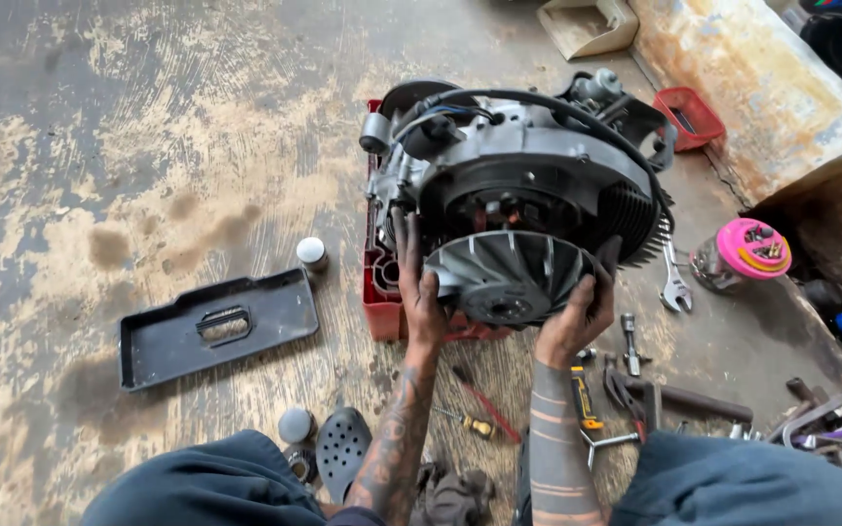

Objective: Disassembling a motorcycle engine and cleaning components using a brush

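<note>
At the centre of the stained workshop floor (99, 146), a small engine (528, 166) rests on a red crate (380, 292), and both hands are closed on the finned fan wheel (509, 278) at its near face. The left hand (419, 292) clasps the wheel's rim at nine o'clock, fingers spread up along the edge; the right hand (582, 312) cups the rim at four o'clock. The wheel sits tilted toward the camera, though I cannot tell whether it is still seated on its shaft. By my judgement the step in hand is the handling of this wheel at the engine's face, and the next move calls for an even, square grip from both sides so it does not bind or slip. A black flat cover (211, 326) lies at nine o'clock from the wheel, an adjustable wrench (674, 282) at three o'clock, and screwdrivers (479, 409) at six o'clock between the forearms.
</note>
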